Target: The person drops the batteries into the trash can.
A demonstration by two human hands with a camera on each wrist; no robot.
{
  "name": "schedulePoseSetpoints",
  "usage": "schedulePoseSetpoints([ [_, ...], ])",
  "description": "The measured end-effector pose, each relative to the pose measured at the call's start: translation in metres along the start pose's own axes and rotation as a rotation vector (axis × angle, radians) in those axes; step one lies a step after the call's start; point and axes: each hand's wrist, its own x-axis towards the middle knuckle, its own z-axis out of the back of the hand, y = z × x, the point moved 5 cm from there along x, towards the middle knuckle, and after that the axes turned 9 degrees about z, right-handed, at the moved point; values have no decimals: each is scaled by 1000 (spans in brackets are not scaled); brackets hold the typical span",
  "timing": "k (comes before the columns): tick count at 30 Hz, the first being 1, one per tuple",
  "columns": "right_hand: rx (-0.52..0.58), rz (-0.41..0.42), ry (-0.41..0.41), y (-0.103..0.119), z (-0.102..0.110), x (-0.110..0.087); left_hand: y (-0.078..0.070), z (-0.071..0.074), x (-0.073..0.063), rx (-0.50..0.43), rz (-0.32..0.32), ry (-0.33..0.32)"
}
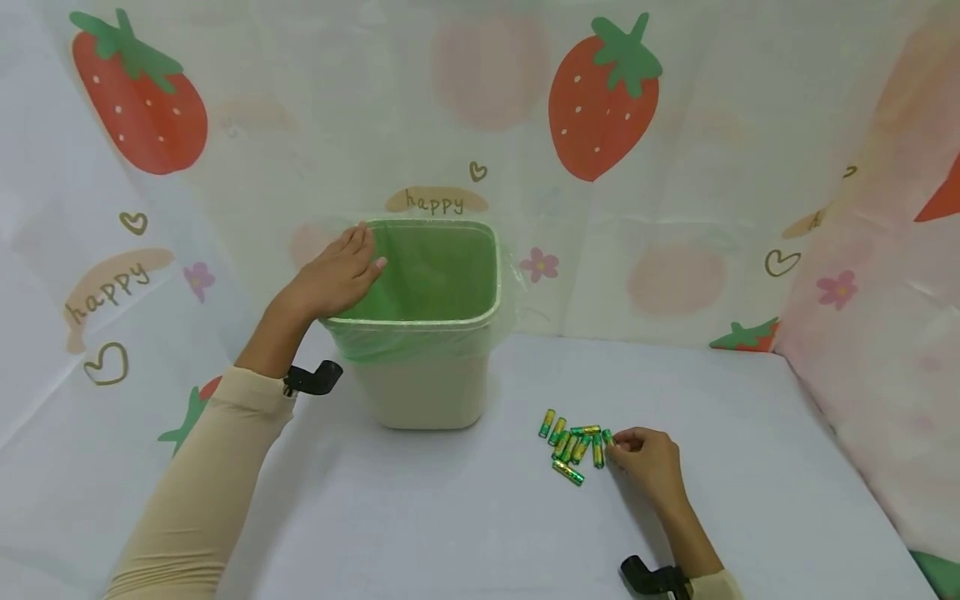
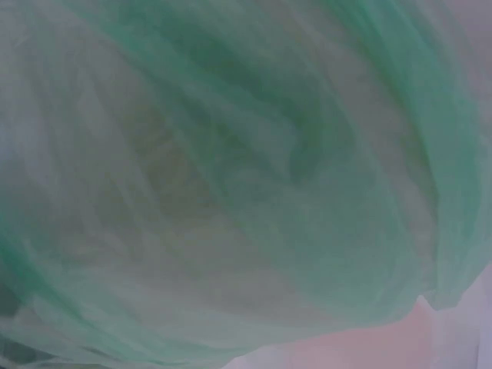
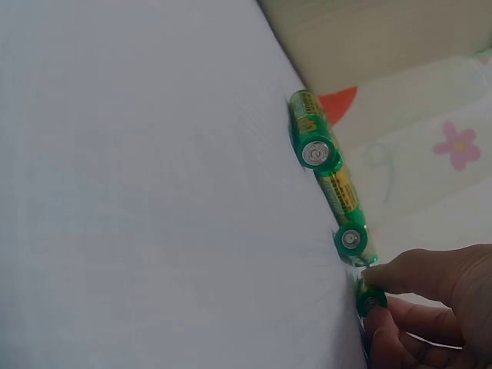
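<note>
My left hand rests with its fingers fairly straight on the left rim of a cream trash bin. A thin green trash bag lines the bin and folds over its rim; in the left wrist view its blurred film fills most of the picture and the hand is hidden. My right hand pinches one green and yellow battery between thumb and fingers, at the right end of a small group. Several more batteries lie loosely together just left of that hand.
The bin stands on a white-covered table, left of the batteries. Behind it hangs a pale curtain printed with strawberries, hearts and flowers. The same printed sheeting rises along the left and right sides.
</note>
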Motion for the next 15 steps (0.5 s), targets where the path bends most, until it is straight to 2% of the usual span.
schedulePoseSetpoints([
  [15, -48, 28, 22, 3, 1, 0, 1, 0, 0, 12, -6, -4],
])
